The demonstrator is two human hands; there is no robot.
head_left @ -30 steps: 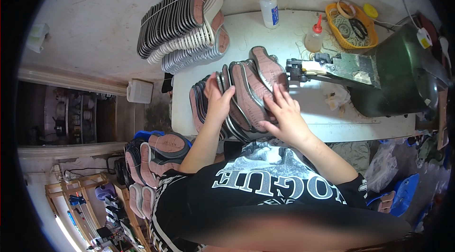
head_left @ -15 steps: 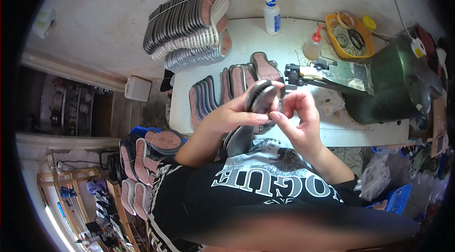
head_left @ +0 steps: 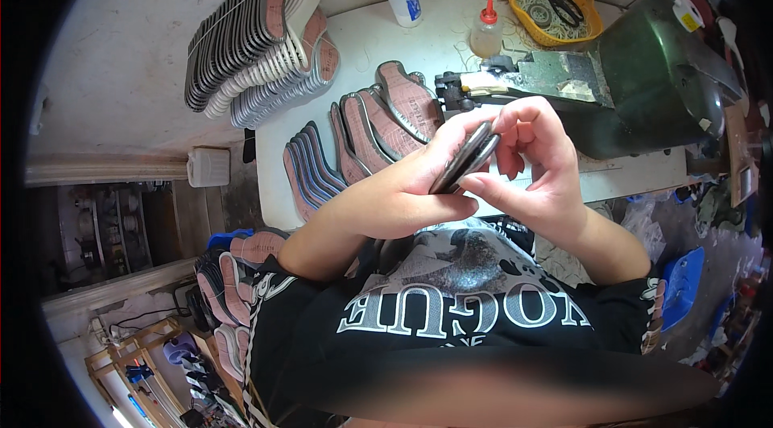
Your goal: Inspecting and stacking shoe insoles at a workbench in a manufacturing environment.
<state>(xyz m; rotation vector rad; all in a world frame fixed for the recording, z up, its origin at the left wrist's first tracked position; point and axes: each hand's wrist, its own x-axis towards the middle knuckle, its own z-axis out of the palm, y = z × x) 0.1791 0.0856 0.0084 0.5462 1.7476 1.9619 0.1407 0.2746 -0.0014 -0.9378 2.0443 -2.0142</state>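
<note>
My left hand is closed round a pair of dark, glossy shoe soles, held together and tilted above the table's near edge. Their narrow edges face up toward me, with a gap between the two layers. My right hand curls at the right side of the soles, its thumb at their lower edge and its fingertips at the upper end. Just beyond my hands, several soles with pinkish faces and dark rims lie overlapping on the white table. A row of thinner blue-grey edged soles leans to their left.
Tied stacks of black, white and grey soles stand at the back left. Behind the hands are a white bottle, a red-tipped glue bottle, a yellow basket and a green machine. A blue bin is at the lower right.
The view has shifted, so the table things appear farther left and higher. The soles have turned edge-up in my left hand, and my right hand has closed in on their end.
</note>
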